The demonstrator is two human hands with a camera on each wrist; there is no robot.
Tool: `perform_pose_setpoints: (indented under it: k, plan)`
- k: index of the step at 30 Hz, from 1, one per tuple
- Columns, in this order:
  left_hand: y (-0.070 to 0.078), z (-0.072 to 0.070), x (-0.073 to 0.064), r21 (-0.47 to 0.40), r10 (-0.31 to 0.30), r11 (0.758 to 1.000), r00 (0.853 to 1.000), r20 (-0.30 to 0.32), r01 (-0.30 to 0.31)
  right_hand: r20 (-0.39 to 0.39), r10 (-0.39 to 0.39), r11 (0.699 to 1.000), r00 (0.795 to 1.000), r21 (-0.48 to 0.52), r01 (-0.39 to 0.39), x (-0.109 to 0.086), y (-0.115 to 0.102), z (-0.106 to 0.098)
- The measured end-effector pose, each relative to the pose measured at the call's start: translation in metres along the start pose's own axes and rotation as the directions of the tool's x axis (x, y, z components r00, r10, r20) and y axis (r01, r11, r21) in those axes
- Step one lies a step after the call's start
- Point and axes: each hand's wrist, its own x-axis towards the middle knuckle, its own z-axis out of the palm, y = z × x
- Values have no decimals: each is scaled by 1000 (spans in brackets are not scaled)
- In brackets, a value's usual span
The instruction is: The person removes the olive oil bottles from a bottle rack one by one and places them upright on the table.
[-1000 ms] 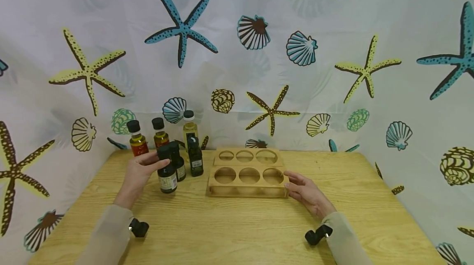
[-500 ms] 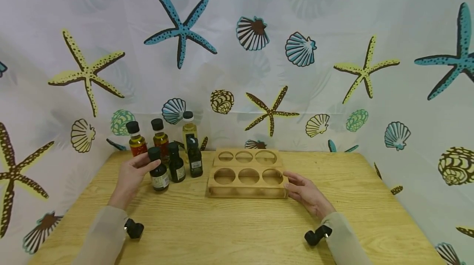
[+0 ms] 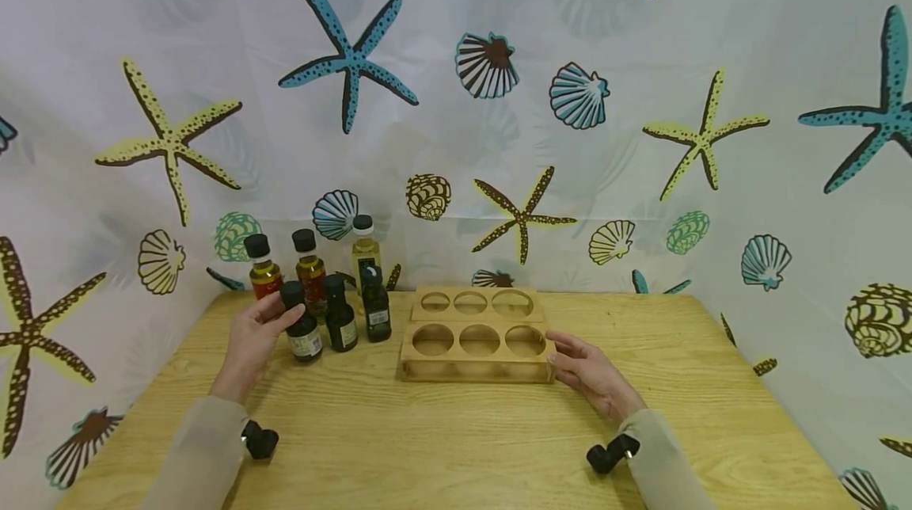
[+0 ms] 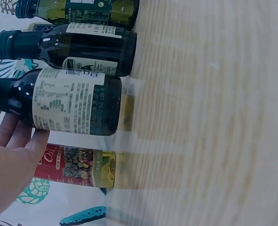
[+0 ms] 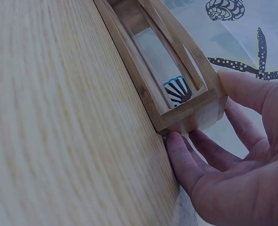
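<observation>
My left hand grips a dark glass bottle by its neck, just under the black cap. The bottle has a pale printed label and leans slightly; whether its base touches the table is hard to tell. Close to its right stand a second dark bottle and a third one. My right hand holds the right end of a two-tier wooden bottle rack, thumb at the upper corner and fingertips against the end panel. Its round holes have no bottles in them.
Behind the left hand stand two red-labelled oil bottles with black caps. A taller bottle of pale yellow oil is farther back, near the patterned curtain. All stand on a light wooden table.
My left hand has moved the gripped bottle left and slightly back, away from the second dark bottle, so a gap now shows between them. The right hand and the rack have stayed in place.
</observation>
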Motion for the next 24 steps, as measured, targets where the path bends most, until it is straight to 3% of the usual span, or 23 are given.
perform_pose_setpoints:
  k: [6, 9, 18, 24]
  plan:
    - [-3, -1, 0, -52, 14, 999, 1000, 0, -14, 7, -2, 1000, 1000, -13, 2, -2, -1, 0]
    - [-4, -3, 0, -37, 18, 999, 1000, 14, -17, 1, 0, 1000, 1000, -8, 0, -2, -1, 1]
    - [-5, -8, -1, 51, 47, 997, 988, 145, -55, -7, 3, 1000, 1000, -5, -3, -1, 0, 1]
    - [-8, -10, 1, 29, 42, 998, 988, 152, -47, -6, 2, 1000, 1000, -4, -2, 0, 0, 1]
